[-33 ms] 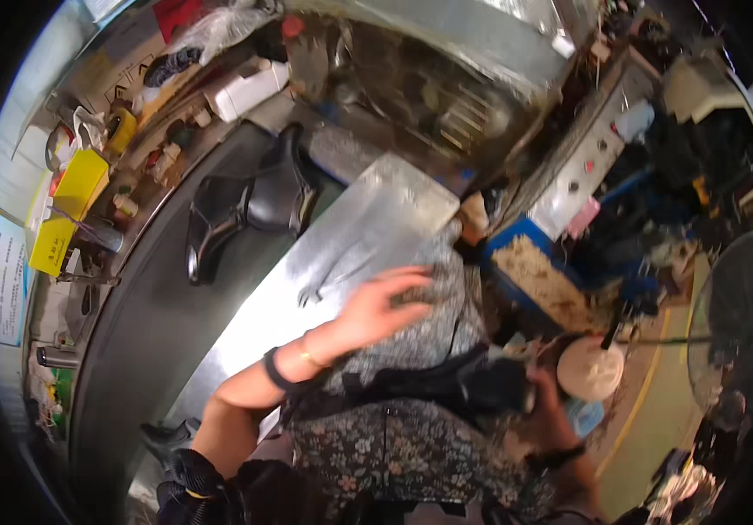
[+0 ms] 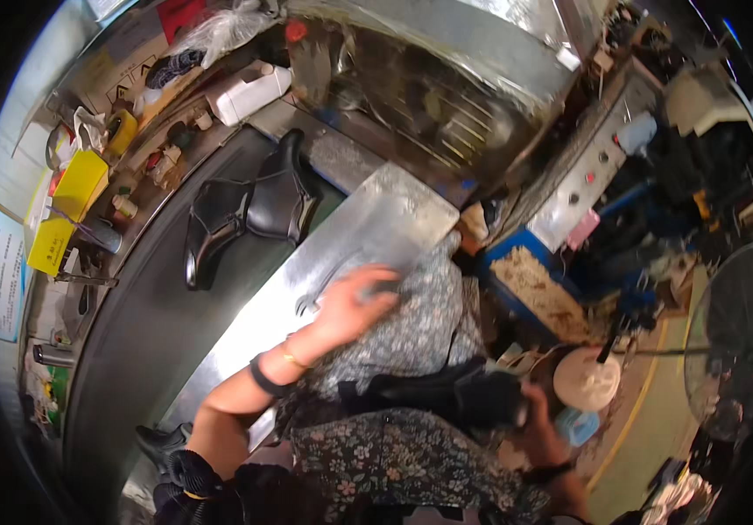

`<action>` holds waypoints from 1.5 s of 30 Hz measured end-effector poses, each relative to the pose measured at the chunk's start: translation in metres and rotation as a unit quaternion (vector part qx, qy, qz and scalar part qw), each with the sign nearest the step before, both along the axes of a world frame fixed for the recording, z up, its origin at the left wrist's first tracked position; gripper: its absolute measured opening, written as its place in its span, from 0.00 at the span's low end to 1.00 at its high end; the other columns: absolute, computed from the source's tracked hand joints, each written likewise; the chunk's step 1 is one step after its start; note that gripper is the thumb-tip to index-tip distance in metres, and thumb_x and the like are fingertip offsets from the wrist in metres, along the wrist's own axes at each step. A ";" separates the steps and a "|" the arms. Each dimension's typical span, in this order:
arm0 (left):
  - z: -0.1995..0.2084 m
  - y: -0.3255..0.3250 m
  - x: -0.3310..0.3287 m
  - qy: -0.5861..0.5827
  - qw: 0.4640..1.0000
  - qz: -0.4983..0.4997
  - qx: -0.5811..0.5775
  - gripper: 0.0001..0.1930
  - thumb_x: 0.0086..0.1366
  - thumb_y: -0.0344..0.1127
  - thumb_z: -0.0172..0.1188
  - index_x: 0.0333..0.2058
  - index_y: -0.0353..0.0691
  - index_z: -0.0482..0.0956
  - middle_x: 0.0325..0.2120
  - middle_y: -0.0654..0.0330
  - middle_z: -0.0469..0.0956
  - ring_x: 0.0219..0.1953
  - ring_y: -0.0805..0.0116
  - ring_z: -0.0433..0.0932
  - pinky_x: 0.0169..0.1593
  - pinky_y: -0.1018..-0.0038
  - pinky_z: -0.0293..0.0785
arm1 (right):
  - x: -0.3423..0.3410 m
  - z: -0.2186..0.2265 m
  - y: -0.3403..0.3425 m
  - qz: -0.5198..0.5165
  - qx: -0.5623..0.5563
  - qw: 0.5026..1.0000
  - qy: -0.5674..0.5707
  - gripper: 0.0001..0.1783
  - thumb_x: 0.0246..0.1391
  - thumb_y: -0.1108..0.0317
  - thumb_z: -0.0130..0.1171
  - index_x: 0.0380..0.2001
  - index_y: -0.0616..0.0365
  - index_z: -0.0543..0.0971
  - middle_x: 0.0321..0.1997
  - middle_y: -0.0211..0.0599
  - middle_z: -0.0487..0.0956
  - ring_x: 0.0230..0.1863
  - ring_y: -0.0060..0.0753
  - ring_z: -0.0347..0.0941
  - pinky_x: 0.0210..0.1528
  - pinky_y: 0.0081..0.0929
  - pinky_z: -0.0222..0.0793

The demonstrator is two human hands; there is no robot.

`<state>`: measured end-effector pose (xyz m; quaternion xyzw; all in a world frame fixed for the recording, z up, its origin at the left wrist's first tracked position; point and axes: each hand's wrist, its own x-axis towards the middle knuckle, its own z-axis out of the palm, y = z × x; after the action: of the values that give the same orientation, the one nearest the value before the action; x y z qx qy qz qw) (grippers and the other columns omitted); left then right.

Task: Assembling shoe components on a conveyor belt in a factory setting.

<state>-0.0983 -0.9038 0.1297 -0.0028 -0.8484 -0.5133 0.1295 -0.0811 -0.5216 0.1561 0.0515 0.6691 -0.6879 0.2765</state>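
A black boot (image 2: 446, 395) lies sideways across my lap, over a dark floral apron (image 2: 368, 459). My right hand (image 2: 545, 429) grips the boot's right end, its fingers partly hidden behind it. My left hand (image 2: 357, 306), blurred by motion, hovers above the apron beside the metal plate's edge. Its thumb and fingers are bent but apart, and I see nothing held between them. Beyond it, a pair of shiny black ankle boots (image 2: 249, 206) rests on the dark belt (image 2: 166, 297). Another black shoe (image 2: 162, 444) is at the lower left.
A shiny metal plate (image 2: 376, 210) runs along the belt. To the right stand a machine panel with buttons (image 2: 569, 197), a blue-edged tray (image 2: 538, 284), a pale round-topped container (image 2: 587, 378) and a fan (image 2: 731, 328). A yellow box (image 2: 70, 210) and a white container (image 2: 249, 92) line the left side.
My left hand has moved left and slightly down, and its spread fingers have bent closer together. The right hand still holds the boot, now slightly lower.
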 end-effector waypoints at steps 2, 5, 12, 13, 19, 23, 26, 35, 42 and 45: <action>-0.049 -0.067 0.004 -0.041 0.985 0.163 0.028 0.15 0.61 0.35 0.63 0.46 0.37 0.79 0.38 0.57 0.82 0.42 0.66 0.81 0.48 0.71 0.75 | -0.003 -0.140 0.063 -0.111 -0.215 0.951 -0.190 0.29 0.48 0.58 0.58 0.49 0.71 0.76 0.50 0.50 0.79 0.50 0.46 0.77 0.56 0.39 0.73; -0.035 -0.118 0.014 -0.103 0.967 0.235 0.006 0.14 0.61 0.33 0.64 0.45 0.35 0.79 0.38 0.57 0.82 0.40 0.69 0.81 0.47 0.72 0.75 | -0.059 -0.098 -0.004 -0.132 -0.252 0.952 -0.110 0.29 0.50 0.58 0.58 0.51 0.69 0.74 0.53 0.49 0.77 0.53 0.45 0.75 0.58 0.39 0.71; -0.037 -0.156 0.023 -0.163 0.954 0.250 -0.011 0.13 0.59 0.29 0.64 0.42 0.33 0.80 0.45 0.52 0.80 0.49 0.61 0.79 0.53 0.69 0.73 | -0.300 -0.079 -0.157 -0.214 -0.232 0.944 0.095 0.24 0.58 0.60 0.57 0.53 0.65 0.73 0.52 0.41 0.78 0.49 0.35 0.77 0.55 0.31 0.71; -0.033 -0.159 0.012 -0.120 0.960 0.223 -0.122 0.13 0.57 0.29 0.64 0.41 0.33 0.80 0.45 0.50 0.79 0.49 0.57 0.78 0.53 0.68 0.73 | -0.334 -0.091 -0.181 -0.233 -0.197 0.942 0.144 0.22 0.53 0.67 0.64 0.49 0.65 0.76 0.48 0.39 0.79 0.50 0.31 0.75 0.55 0.29 0.69; -0.033 -0.210 -0.149 -0.033 0.896 0.196 -0.396 0.32 0.53 0.36 0.66 0.56 0.32 0.68 0.59 0.40 0.66 0.62 0.44 0.65 0.64 0.60 0.63 | -0.442 -0.189 -0.241 -0.040 0.070 0.947 0.311 0.38 0.51 0.58 0.69 0.61 0.66 0.68 0.50 0.44 0.79 0.47 0.31 0.74 0.50 0.28 0.70; -0.047 -0.267 -0.218 -0.312 0.847 0.293 -0.316 0.50 0.45 0.52 0.73 0.63 0.35 0.60 0.55 0.42 0.71 0.57 0.47 0.72 0.59 0.62 0.70 | -0.301 -0.105 -0.222 0.171 -0.034 0.947 0.270 0.17 0.58 0.68 0.62 0.49 0.63 0.78 0.47 0.34 0.81 0.49 0.22 0.75 0.54 0.24 0.70; -0.043 -0.273 -0.239 -0.386 0.814 0.311 -0.301 0.50 0.42 0.51 0.74 0.62 0.36 0.61 0.53 0.43 0.73 0.55 0.50 0.74 0.57 0.63 0.72 | -0.199 -0.096 -0.139 0.232 0.070 0.934 0.261 0.13 0.59 0.68 0.62 0.45 0.62 0.80 0.43 0.35 0.82 0.44 0.21 0.77 0.49 0.23 0.73; 0.089 -0.134 -0.115 0.015 0.941 0.140 -0.308 0.39 0.36 0.30 0.73 0.52 0.41 0.70 0.43 0.50 0.78 0.48 0.49 0.76 0.52 0.62 0.72 | -0.054 -0.132 0.037 -0.043 0.186 0.969 0.157 0.10 0.58 0.71 0.60 0.40 0.65 0.81 0.40 0.34 0.82 0.41 0.23 0.77 0.46 0.22 0.72; 0.130 0.006 0.007 0.321 0.745 -0.275 -0.516 0.16 0.56 0.36 0.62 0.45 0.56 0.77 0.47 0.66 0.77 0.50 0.70 0.76 0.55 0.68 0.69 | -0.173 -0.030 -0.114 0.053 -0.138 0.975 0.165 0.29 0.67 0.57 0.50 0.66 0.58 0.62 0.58 0.38 0.74 0.48 0.27 0.74 0.49 0.26 0.73; 0.082 0.022 0.032 0.343 0.709 -0.343 -0.512 0.16 0.59 0.37 0.58 0.47 0.56 0.74 0.52 0.65 0.75 0.57 0.70 0.71 0.60 0.68 0.64 | -0.169 -0.035 -0.150 0.029 -0.009 0.944 0.329 0.23 0.63 0.58 0.55 0.57 0.57 0.73 0.52 0.37 0.78 0.46 0.30 0.76 0.48 0.26 0.71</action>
<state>-0.0666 -0.8822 0.2121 -0.5353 -0.8189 0.0266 0.2050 -0.2504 -0.6716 0.1210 -0.2003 0.7175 -0.6643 0.0612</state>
